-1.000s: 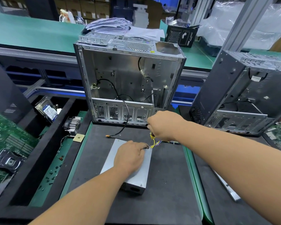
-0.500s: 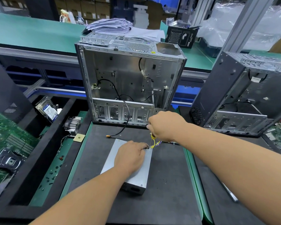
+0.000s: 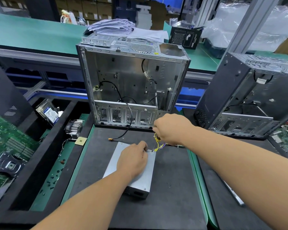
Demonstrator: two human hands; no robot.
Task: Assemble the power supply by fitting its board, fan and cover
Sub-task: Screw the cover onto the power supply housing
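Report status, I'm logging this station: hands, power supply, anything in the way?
Left hand rests on the power supply, fingers at its wire exit. Right hand pinches the yellow wires. Loose black case cable lies just beyond.

Open silver computer case (image 3: pixel 133 83) upright behind, dark case (image 3: pixel 244 97) at right, green motherboard (image 3: pixel 8 146) left, hard drive (image 3: pixel 48 112), paper stack (image 3: pixel 111 26).

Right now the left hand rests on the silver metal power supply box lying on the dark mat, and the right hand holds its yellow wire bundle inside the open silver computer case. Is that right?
Not quite. The head view shows the right hand holding the yellow wire bundle outside the open silver computer case, in front of it above the dark mat. The left hand does rest on the silver metal power supply box.
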